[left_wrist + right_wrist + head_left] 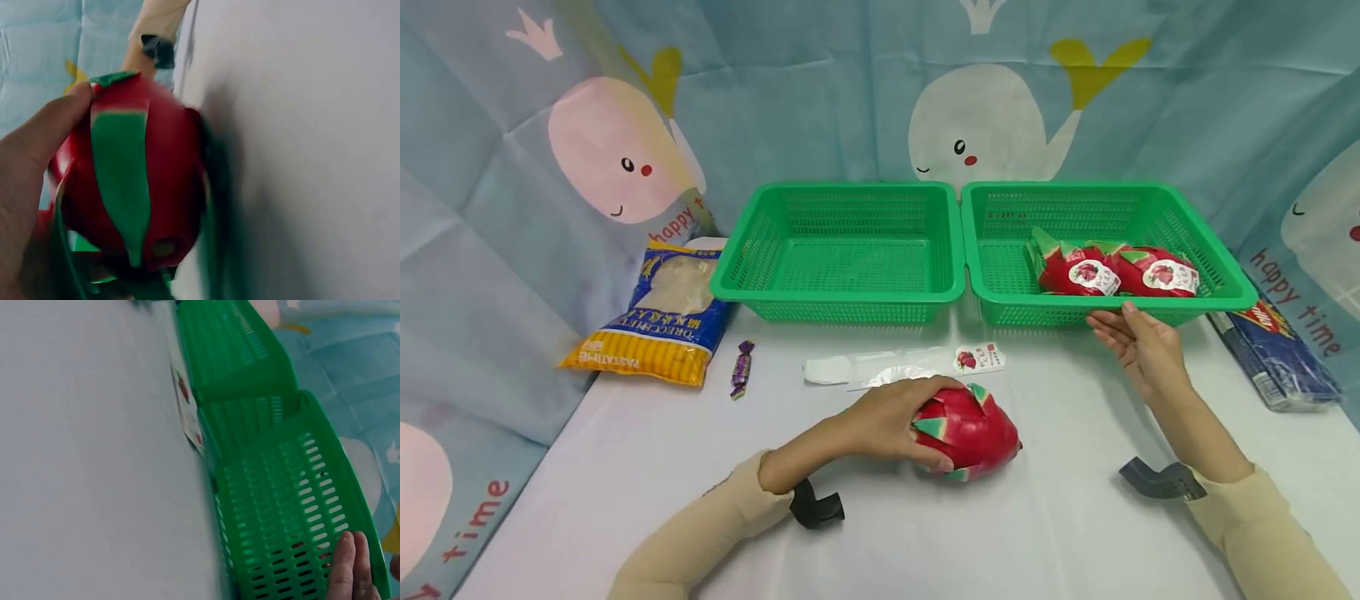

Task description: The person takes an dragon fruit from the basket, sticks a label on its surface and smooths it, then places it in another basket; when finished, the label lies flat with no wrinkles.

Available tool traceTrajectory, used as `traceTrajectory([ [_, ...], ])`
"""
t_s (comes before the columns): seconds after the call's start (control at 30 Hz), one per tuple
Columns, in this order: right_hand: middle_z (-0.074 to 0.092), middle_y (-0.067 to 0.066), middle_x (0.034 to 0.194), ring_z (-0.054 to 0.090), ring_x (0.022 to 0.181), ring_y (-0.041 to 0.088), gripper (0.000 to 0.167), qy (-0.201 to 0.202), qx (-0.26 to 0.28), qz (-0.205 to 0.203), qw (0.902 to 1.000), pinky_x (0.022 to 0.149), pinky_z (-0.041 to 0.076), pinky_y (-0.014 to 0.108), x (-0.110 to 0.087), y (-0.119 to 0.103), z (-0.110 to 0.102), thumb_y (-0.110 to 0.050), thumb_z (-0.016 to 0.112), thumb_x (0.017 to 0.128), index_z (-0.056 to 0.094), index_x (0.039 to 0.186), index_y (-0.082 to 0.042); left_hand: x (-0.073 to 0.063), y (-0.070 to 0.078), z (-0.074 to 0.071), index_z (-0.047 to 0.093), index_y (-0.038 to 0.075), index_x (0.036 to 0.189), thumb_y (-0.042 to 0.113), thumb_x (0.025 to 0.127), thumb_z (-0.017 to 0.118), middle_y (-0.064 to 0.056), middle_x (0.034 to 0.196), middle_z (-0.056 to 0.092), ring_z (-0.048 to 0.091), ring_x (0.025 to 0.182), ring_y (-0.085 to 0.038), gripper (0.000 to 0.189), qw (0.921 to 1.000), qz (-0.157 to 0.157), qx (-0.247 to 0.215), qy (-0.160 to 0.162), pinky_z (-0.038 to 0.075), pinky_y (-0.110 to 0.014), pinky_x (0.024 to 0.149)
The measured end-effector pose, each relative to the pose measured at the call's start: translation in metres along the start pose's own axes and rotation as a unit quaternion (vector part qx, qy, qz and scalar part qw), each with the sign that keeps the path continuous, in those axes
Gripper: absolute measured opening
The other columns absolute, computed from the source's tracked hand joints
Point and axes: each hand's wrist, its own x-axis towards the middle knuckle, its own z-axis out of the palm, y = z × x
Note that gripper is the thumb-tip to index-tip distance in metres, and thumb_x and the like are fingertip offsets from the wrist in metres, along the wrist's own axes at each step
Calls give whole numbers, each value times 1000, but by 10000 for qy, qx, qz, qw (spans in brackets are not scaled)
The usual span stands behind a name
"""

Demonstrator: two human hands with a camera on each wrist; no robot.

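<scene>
A red dragon fruit (973,433) with green scales is at the front middle of the white table. My left hand (898,421) grips its left end, thumb on the near side; in the left wrist view the dragon fruit (169,162) fills the middle. At the right green basket (1000,297), my right hand (1142,346) pinches the front rim, thumb at the rim and fingers against the outer wall, as the right wrist view shows on the basket (275,519). Two labelled dragon fruits (1078,271) lie inside this basket.
Left of it stands another green basket (838,297). A clear plastic strip with a fruit label (977,358) lies before the baskets. Further left are a purple-wrapped candy (742,368) and an orecchiette pasta bag (658,321). A blue package (1281,354) is at the right.
</scene>
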Motion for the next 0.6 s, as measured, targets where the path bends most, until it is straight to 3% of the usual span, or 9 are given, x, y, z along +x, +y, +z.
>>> traceTrajectory([
  [0.1, 70, 15, 97, 68, 91, 23, 26, -112, -273, 258, 9992, 77, 54, 29, 0, 4, 5, -6, 39, 98, 62, 103, 5, 6, -2, -5, 37, 36, 128, 59, 68, 71, 16, 114, 55, 53, 104, -3, 72, 9994, -123, -154, -281, 49, -26, 81],
  [0.17, 71, 11, 97, 69, 91, 20, 24, -254, -810, 382, 9957, 78, 54, 27, 1, 10, 10, -3, 40, 97, 63, 103, 2, 8, -4, -8, 37, 38, 127, 61, 67, 70, 17, 113, 56, 54, 103, -2, 72, 9986, -225, -214, -436, 48, -26, 81],
  [0.23, 72, 6, 97, 68, 91, 15, 21, -409, -1710, 434, 9835, 78, 54, 24, 3, 17, 16, -2, 43, 96, 63, 103, -2, 8, -5, -11, 37, 40, 127, 62, 66, 70, 18, 112, 56, 54, 102, -2, 72, 9978, -302, -281, -511, 48, -26, 80],
  [0.27, 72, 3, 96, 68, 90, 13, 19, -507, -2269, 419, 9717, 78, 54, 24, 4, 21, 19, -2, 46, 95, 63, 104, -3, 7, -5, -14, 38, 40, 128, 62, 67, 70, 18, 112, 56, 55, 102, -3, 72, 9976, -328, -312, -526, 49, -25, 80],
  [0.3, 72, -1, 95, 68, 89, 11, 18, -593, -2870, 406, 9552, 78, 54, 24, 6, 25, 23, -4, 49, 94, 62, 106, 0, 6, -5, -16, 38, 40, 129, 61, 68, 70, 17, 111, 57, 55, 101, -4, 72, 9974, -359, -345, -527, 49, -25, 78],
  [0.33, 71, 1, 96, 68, 89, 10, 19, -689, -3519, 401, 9326, 78, 54, 24, 7, 29, 28, -7, 52, 93, 61, 108, 0, 5, -5, -19, 39, 39, 129, 60, 69, 69, 16, 112, 58, 55, 101, -5, 71, 9974, -383, -353, -504, 49, -25, 78],
  [0.43, 70, 7, 101, 67, 92, 13, 26, -1132, -5328, 196, 8384, 78, 54, 23, 15, 42, 44, -11, 58, 90, 60, 111, 4, 3, -5, -28, 42, 33, 130, 55, 74, 67, 11, 112, 61, 56, 102, -7, 65, 9979, -481, -311, -291, 50, -28, 80],
  [0.53, 67, 17, 107, 66, 95, 22, 28, -1621, -6383, -31, 7526, 79, 55, 29, 22, 55, 59, -10, 63, 87, 62, 112, 3, 3, -7, -37, 49, 26, 125, 49, 82, 63, 6, 110, 65, 59, 102, -8, 51, 9979, -556, -320, 89, 49, -33, 84],
  [0.6, 67, 16, 107, 65, 97, 29, 29, -1930, -6760, -304, 7105, 80, 54, 37, 26, 63, 65, -9, 65, 85, 63, 111, 3, 5, -9, -42, 54, 21, 120, 44, 86, 60, 3, 106, 67, 61, 99, -9, 42, 9971, -526, -388, 390, 50, -36, 84],
])
